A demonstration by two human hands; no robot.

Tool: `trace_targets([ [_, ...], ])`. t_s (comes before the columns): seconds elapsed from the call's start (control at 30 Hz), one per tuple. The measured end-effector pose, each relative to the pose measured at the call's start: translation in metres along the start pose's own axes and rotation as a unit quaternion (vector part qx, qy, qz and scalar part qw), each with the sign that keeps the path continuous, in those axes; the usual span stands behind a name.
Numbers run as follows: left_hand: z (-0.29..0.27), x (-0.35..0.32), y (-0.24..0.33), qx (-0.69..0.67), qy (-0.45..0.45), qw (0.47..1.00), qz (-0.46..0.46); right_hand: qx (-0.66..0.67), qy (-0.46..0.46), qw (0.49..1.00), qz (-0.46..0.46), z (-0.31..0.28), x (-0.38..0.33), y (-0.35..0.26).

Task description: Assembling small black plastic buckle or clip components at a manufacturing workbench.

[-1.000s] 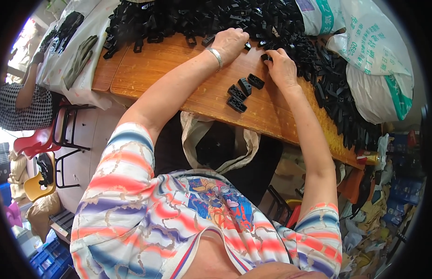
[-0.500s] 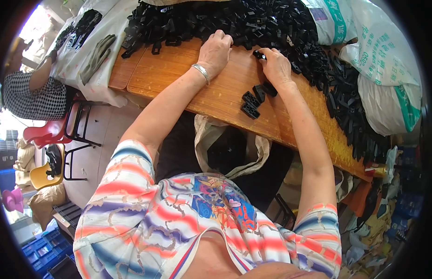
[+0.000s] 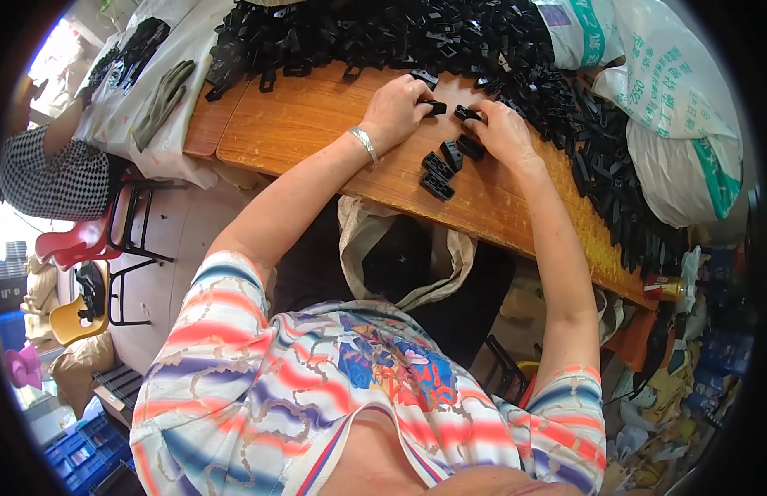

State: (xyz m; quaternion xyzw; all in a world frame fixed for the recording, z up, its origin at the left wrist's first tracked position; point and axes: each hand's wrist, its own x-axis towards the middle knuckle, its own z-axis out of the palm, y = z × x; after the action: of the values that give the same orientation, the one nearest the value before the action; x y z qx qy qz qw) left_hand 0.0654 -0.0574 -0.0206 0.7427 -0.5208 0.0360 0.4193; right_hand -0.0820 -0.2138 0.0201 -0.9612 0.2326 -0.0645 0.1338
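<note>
Over the wooden table (image 3: pixel 309 136) my two hands face each other, a small gap between them. My left hand (image 3: pixel 394 112) pinches a small black plastic part (image 3: pixel 434 107) that sticks out toward the right. Between the fingertips of my right hand (image 3: pixel 503 131) is another black plastic part (image 3: pixel 464 112). Nearer to me, a small group of black plastic blocks (image 3: pixel 438 176) lies on the wood, one of them just below my right hand. Beyond both hands spreads a big heap of loose black parts (image 3: pixel 317 37).
The heap runs down the right side as longer black pieces (image 3: pixel 602 178), beside white plastic sacks (image 3: pixel 681 165). A grey glove (image 3: pixel 164 103) lies on a white-covered table at left, where another person's checked sleeve (image 3: pixel 57 174) shows. A cloth bag (image 3: pixel 359 256) hangs below the front edge.
My left hand has moved right from the heap's edge, and a black part now shows in its fingers. The right hand has shifted slightly down and right, still with its part.
</note>
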Motion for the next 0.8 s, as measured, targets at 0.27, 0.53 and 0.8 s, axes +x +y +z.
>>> trace_targets([
  [0.27,-0.003,0.002,0.001,-0.070,-0.041,0.997,-0.016,0.063,0.109,0.991,-0.041,0.006,-0.002,-0.004],
  [0.53,0.007,0.004,-0.007,0.002,-0.041,0.999,-0.004,0.030,0.120,0.982,-0.143,0.017,0.010,-0.020],
  [0.8,0.007,0.006,-0.006,0.000,-0.050,0.999,-0.005,-0.111,0.098,0.968,-0.201,0.021,0.012,-0.025],
])
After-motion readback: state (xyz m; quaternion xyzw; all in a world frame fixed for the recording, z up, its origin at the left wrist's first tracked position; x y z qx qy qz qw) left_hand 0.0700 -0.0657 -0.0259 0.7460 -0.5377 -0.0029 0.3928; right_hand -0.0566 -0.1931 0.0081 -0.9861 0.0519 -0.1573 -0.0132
